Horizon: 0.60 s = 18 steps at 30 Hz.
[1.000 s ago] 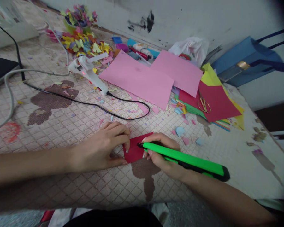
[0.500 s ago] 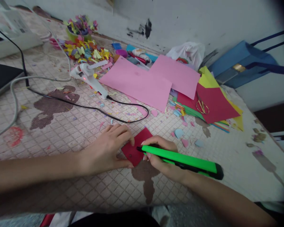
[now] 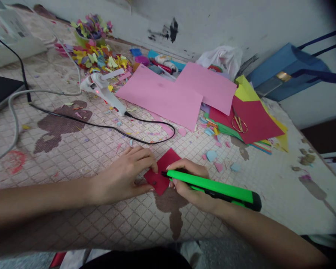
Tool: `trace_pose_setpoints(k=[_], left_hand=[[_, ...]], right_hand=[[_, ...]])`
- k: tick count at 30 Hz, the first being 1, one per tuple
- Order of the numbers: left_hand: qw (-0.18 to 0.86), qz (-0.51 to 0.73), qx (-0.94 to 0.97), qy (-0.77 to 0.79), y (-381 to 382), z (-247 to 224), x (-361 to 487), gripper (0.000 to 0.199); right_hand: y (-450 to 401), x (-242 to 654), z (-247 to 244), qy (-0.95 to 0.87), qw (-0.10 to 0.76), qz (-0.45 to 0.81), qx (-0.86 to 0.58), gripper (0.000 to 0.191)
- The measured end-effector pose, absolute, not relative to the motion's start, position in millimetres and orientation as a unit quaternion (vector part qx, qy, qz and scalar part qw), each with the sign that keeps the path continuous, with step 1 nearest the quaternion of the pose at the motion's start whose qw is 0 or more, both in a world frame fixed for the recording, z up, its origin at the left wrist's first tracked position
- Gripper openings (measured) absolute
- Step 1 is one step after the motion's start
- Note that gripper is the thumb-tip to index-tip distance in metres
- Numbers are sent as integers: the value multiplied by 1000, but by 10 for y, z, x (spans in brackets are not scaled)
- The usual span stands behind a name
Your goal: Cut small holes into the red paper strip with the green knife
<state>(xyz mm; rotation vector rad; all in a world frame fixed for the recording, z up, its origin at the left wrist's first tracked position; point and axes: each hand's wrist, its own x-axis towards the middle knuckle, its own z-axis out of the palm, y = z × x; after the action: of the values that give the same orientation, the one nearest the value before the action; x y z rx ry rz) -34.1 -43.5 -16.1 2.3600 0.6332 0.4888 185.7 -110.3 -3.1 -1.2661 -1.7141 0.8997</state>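
Note:
A small square of red paper (image 3: 170,158) lies on the table below me, with a small dark round mark near its lower left. My left hand (image 3: 131,170) holds it down from the left, forefinger bent onto its surface and thumb at the lower edge. In my right hand (image 3: 190,179) is a green-and-black utility knife (image 3: 221,185), gripped like a pen close to its front end. Its dark tip touches or almost touches the middle of the red square. Whether a blade is out cannot be seen.
Behind my hands are a white glue gun (image 3: 106,91) with a black cable (image 3: 140,139) and pink sheets (image 3: 162,97). Gold scissors (image 3: 239,123) rest on coloured paper at right. Paper cutouts (image 3: 98,59) are heaped at back left; a blue bag (image 3: 285,71) stands right.
The view has shifted slightly. Both hands keep their grips, and the knife tip stays over the middle of the red square. My left thumb may have slid slightly left along the edge.

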Motion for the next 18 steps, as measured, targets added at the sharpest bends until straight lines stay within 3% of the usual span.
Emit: trace_pose_setpoints(k=[18], left_hand=[[319,183,900,234,-434,-168,-327,18]], right_hand=[[-1110,1861,-57,-697,388,336,-501,23]])
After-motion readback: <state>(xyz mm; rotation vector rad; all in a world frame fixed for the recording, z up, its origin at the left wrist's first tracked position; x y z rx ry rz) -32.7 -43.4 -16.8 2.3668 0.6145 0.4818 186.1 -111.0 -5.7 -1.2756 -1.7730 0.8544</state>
